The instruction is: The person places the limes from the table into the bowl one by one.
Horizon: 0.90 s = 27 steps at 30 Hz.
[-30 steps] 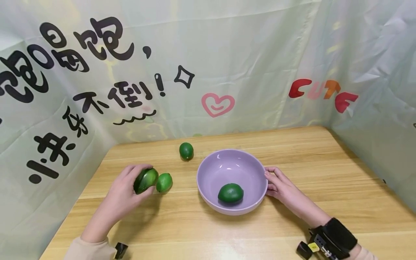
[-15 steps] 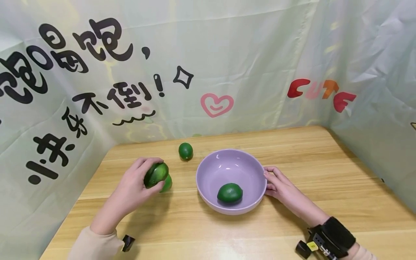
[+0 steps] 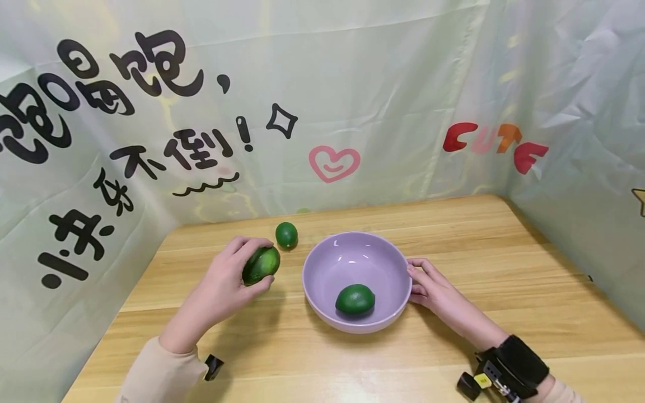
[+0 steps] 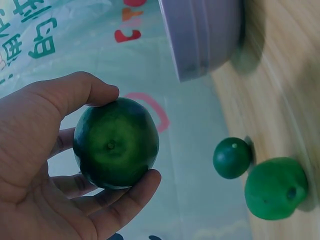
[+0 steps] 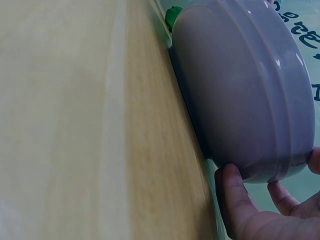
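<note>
My left hand (image 3: 229, 280) grips a glossy dark green fruit (image 3: 261, 265) with lighter streaks, raised over the table. Its thumb and fingers curve around the fruit (image 4: 116, 145) in the left wrist view. The fingers of my right hand (image 3: 438, 291) touch the outer right side of a light purple bowl (image 3: 322, 310). In the right wrist view, its fingertips (image 5: 232, 175) lie against the bowl's outer wall (image 5: 235, 90). A dark green lime (image 3: 355, 299) sits in the bowl.
A dark green lime (image 3: 286, 235) lies on the wooden table (image 3: 453, 224), behind the left hand. A brighter green lime (image 4: 276, 189), hidden by that hand in the head view, shows in the left wrist view. A printed cloth (image 3: 388, 123) walls in the table.
My left hand has carried the dark green fruit to the right, closer to the bowl, covering the brighter lime. The right hand and the bowl hold their places.
</note>
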Tool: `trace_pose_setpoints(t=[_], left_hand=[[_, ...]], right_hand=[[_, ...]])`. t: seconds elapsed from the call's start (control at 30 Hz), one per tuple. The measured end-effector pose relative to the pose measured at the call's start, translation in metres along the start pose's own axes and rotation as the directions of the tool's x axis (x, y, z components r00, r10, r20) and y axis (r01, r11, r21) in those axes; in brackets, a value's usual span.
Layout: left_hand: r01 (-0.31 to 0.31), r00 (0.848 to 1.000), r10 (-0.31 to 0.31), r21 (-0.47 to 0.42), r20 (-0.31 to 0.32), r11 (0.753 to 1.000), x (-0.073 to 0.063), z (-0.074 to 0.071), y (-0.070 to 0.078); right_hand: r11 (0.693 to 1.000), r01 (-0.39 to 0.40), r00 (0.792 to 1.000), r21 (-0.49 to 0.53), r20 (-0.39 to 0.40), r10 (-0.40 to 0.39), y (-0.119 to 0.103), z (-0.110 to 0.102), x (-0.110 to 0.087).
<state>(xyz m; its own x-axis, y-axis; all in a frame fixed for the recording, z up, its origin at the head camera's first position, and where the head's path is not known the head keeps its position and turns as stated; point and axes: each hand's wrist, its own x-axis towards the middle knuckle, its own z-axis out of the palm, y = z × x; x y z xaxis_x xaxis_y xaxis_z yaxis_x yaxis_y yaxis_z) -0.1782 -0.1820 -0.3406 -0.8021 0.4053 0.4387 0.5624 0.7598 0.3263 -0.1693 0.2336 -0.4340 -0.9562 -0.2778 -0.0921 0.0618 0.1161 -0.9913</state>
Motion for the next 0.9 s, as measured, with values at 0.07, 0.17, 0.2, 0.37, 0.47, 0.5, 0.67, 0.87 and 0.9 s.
trace_pose_setpoints(t=[0.07, 0.17, 0.2, 0.37, 0.47, 0.5, 0.67, 0.87, 0.9], left_hand=[[-0.009, 1.000, 0.009, -0.001, -0.001, 1.000, 0.002, 0.001, 0.002], [-0.023, 1.000, 0.023, -0.007, 0.002, 1.000, 0.007, 0.002, 0.006], [-0.029, 1.000, 0.029, -0.009, 0.003, 1.000, 0.009, 0.003, 0.008], [-0.044, 0.999, 0.045, -0.020, 0.026, 0.999, 0.018, 0.007, 0.014], [-0.046, 0.998, 0.047, -0.022, 0.047, 0.999, 0.023, 0.010, 0.017], [-0.047, 0.997, 0.048, -0.023, 0.052, 0.999, 0.025, 0.011, 0.018], [-0.060, 0.996, 0.062, -0.031, 0.066, 0.998, 0.031, 0.018, 0.022], [-0.085, 0.991, 0.089, -0.041, 0.097, 0.996, 0.039, 0.025, 0.027], [-0.092, 0.991, 0.095, -0.042, 0.099, 0.995, 0.041, 0.027, 0.028]], right_hand=[[1.000, -0.002, 1.000, -0.003, -0.001, 0.002, 0.000, 0.000, 0.000], [1.000, -0.003, 1.000, -0.004, -0.002, 0.003, 0.000, 0.000, 0.000], [1.000, -0.003, 1.000, -0.004, -0.003, 0.003, 0.000, 0.001, 0.000], [1.000, 0.001, 1.000, 0.000, -0.004, -0.001, 0.000, 0.001, 0.000], [1.000, 0.001, 1.000, 0.003, -0.002, -0.001, 0.000, 0.001, 0.000], [1.000, 0.000, 1.000, 0.004, -0.002, 0.000, 0.000, 0.001, 0.000], [1.000, 0.001, 1.000, 0.006, -0.002, -0.001, 0.000, 0.001, 0.000], [1.000, 0.001, 1.000, 0.004, -0.003, -0.001, 0.001, 0.001, 0.000], [1.000, 0.001, 1.000, 0.005, -0.003, -0.001, 0.001, 0.001, 0.000]])
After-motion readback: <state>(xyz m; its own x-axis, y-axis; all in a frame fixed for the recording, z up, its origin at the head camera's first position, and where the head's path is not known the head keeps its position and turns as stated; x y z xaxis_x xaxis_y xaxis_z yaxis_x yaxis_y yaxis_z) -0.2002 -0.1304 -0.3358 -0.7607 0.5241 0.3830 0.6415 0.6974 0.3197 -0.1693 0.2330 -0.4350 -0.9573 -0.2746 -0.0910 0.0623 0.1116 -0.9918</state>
